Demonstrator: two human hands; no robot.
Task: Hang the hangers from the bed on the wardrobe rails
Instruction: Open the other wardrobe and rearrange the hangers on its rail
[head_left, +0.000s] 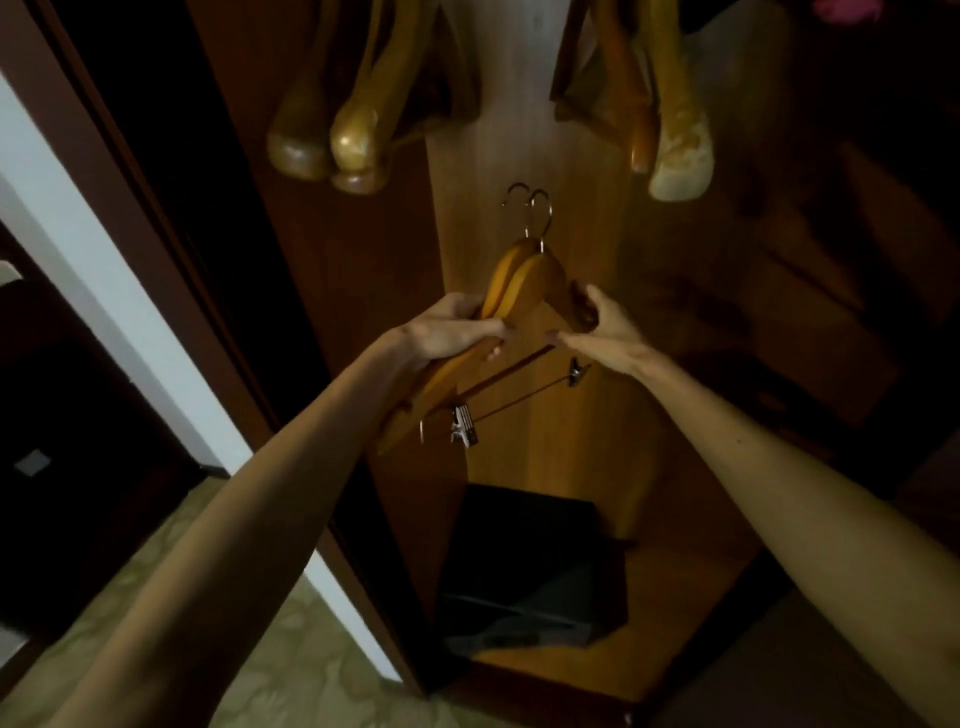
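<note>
Two wooden hangers (530, 280) with metal hooks (535, 210) are held together in front of the open wardrobe. My left hand (452, 327) grips their left arms. My right hand (602, 325) pinches the right arm. A lower bar with metal clips (464, 425) hangs beneath them. Above, several wooden hangers (353, 130) hang at the upper left, and more hangers (670, 130) at the upper right. The rail itself is out of view.
A black box (530, 566) sits on the wardrobe floor. The dark wardrobe door edge (218, 249) stands to the left, with a white wall strip (104, 270) beside it. Patterned carpet (291, 675) lies below.
</note>
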